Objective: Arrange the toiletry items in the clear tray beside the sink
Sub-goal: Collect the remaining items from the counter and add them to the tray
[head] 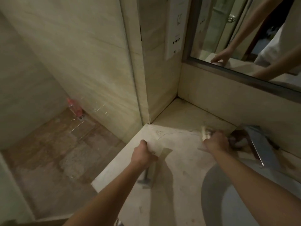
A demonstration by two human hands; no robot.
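- Clear tray sits on the pale table, left of the chrome faucet; blurred, edges hard to make out.
- Left hand curled closed on the tray's near-left edge.
- Right hand closed around a pale, blurred toiletry item just left of the faucet, at the tray's far-right side.
- Mirror above the faucet.

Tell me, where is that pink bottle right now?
The pink bottle is down on the brown floor at the left of the head view, against the tiled wall, well away from both hands on the counter.
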